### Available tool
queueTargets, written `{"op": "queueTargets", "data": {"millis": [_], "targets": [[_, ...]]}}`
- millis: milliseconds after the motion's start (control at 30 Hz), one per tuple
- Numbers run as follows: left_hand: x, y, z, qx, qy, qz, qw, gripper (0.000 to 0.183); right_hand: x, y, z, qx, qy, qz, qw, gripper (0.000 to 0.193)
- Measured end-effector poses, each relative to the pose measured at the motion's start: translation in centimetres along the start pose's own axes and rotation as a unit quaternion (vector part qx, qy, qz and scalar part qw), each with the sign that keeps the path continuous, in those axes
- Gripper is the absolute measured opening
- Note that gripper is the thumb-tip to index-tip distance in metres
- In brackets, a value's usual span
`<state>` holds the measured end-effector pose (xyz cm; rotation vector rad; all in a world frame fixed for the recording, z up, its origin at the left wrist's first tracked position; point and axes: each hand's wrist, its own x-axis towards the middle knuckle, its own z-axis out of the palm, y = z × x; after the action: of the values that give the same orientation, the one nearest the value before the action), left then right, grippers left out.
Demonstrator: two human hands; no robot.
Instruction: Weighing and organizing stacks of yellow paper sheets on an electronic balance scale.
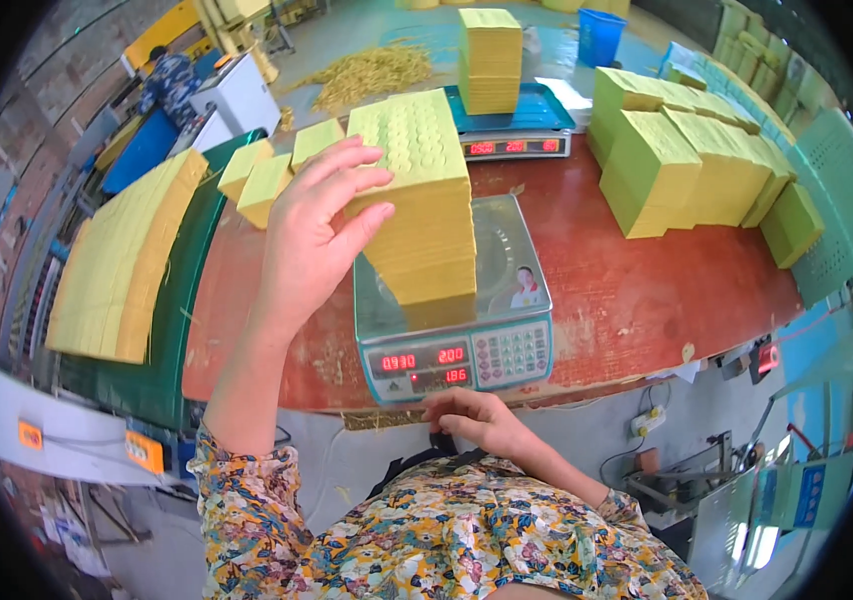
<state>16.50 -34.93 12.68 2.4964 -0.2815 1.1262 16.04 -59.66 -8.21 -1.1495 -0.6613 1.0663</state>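
Observation:
A tall stack of yellow paper sheets [417,230] with a dimpled top stands on a digital scale [515,340] in front of me. The scale's red display is lit. My left hand [322,220] is at the stack's upper left edge, its fingers and thumb spread; whether the fingertips touch the paper I cannot tell. My right hand [482,420] rests low, just off the table's near edge below the scale. Its fingers curl loosely, with a gap between thumb and forefinger and no held thing visible; a dark strap-like piece lies beneath them.
Behind, a second scale [517,147] carries another yellow stack [490,62]. Several yellow blocks [692,165] crowd the right of the red table [627,310]. A long row of sheets [127,260] lies left on a green surface [172,365]. A person [169,82] works far left.

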Motion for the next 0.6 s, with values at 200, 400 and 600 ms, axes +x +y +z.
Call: {"op": "queueTargets", "data": {"millis": [200, 400, 600], "targets": [[2.0, -3.5, 1.2, -0.055, -0.069, -0.023, 0.996, 0.023, 2.7, 1.0, 0.7, 0.046, 0.054, 0.001, 0.997, 0.033], [2.5, -4.2, 1.2, -0.066, -0.065, -0.013, 0.996, 0.017, 3.7, 0.2, -0.2, 0.028, 0.048, 0.003, 0.998, 0.031], [2.5, -3.0, 1.4, -0.026, -0.046, -0.008, 0.999, 0.009, 3.2, -0.7, -1.7, 0.033, 0.016, 0.012, 0.999, 0.030]]}}
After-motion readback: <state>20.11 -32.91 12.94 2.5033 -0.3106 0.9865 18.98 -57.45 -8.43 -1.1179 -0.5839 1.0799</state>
